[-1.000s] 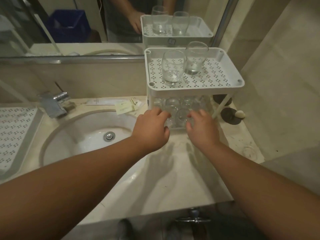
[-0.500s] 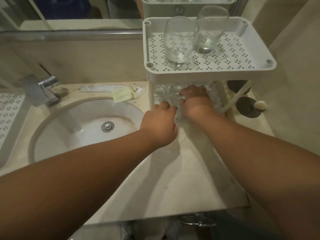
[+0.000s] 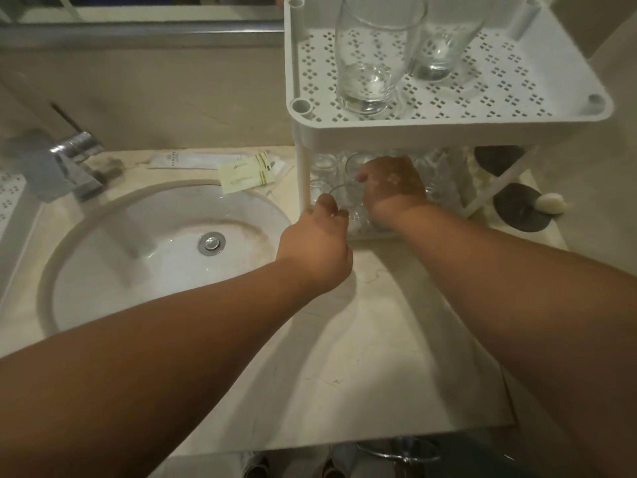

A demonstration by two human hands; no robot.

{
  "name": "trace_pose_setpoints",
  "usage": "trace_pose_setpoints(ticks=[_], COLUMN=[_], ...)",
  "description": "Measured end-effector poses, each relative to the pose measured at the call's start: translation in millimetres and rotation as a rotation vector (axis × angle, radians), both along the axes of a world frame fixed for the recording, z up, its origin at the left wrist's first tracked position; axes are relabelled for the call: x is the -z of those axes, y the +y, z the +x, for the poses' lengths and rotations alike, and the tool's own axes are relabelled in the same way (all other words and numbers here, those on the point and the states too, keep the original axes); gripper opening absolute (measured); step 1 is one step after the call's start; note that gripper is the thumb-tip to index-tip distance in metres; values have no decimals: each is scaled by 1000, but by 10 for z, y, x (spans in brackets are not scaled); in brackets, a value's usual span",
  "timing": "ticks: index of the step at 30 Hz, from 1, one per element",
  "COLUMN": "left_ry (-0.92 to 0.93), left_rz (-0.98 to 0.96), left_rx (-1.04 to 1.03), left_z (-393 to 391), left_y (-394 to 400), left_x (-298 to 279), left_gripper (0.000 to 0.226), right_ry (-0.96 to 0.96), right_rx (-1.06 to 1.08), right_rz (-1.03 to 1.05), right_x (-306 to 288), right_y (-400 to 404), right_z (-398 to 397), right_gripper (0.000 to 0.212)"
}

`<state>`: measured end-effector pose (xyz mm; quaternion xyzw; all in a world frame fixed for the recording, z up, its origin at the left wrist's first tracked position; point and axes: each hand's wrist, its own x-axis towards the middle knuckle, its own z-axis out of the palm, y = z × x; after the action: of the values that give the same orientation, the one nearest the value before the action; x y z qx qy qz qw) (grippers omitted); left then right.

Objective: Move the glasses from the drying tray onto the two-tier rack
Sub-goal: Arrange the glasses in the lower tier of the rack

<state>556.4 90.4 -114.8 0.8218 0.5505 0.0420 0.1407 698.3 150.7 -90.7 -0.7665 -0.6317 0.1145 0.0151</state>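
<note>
Two glasses (image 3: 370, 56) are stood upright on the rack (image 3: 482, 129) top shelf. More are packed onto the lower shelf, where a glass (image 3: 341, 205) is pinched at its rim by the left hand (image 3: 315, 246), probably for clearance. The right hand (image 3: 391, 188) is curled among glasses; its grip cannot be told.

Probably hotel bathroom: sink (image 3: 138, 267), faucet (image 3: 65, 160), mirror (image 3: 138, 8).
</note>
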Motion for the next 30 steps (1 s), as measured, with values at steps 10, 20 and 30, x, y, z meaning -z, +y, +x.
trace_pose_setpoints(ticks=[10,20,30], left_ry=[-21,-66,-230], left_rz=[-8,-27,-108], left_rx=[-22,-38,-77], left_z=[15,0,2], left_y=[3,-18,-94], left_x=[12,37,-30], left_gripper=[49,46,69], right_ry=[-105,-100,71], right_rx=[-66,-51,55], right_rz=[1,122,273], right_x=[9,80,-107], right_y=[61,-52,-258], right_z=[-1,-39,30], right_gripper=[24,35,30])
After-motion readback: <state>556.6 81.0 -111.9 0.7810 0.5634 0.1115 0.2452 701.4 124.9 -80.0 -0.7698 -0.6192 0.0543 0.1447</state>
